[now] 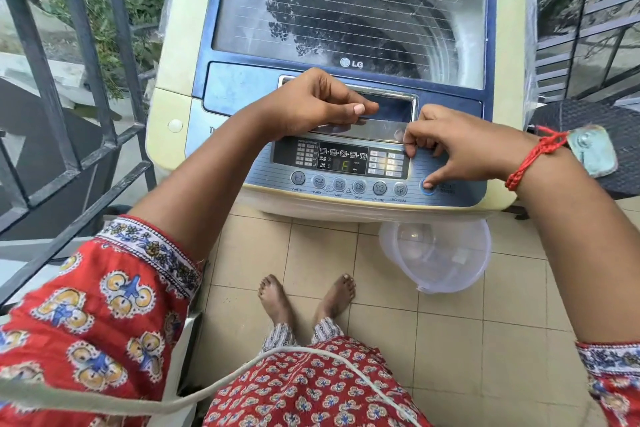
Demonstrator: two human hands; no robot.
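Observation:
A top-loading washing machine (173, 45) stands in front of me, its glass lid (346, 17) closed. My left hand (311, 104) grips the lid handle (398, 104), with the fingers curled into the chrome-edged recess and the thumb stretched along its front. My right hand (460, 146) rests on the control panel (346, 163). Its thumb presses the blue-ringed button (429, 189) at the panel's right end, while its fingers are curled against the panel's upper edge. The display shows a green figure.
A clear plastic tub (440, 256) lies on the tiled floor under the machine's front right. A metal railing (86, 80) runs close on the left. A black mesh table (606, 114) with a small greenish object (592, 149) stands at right. My bare feet (304, 298) are near the machine.

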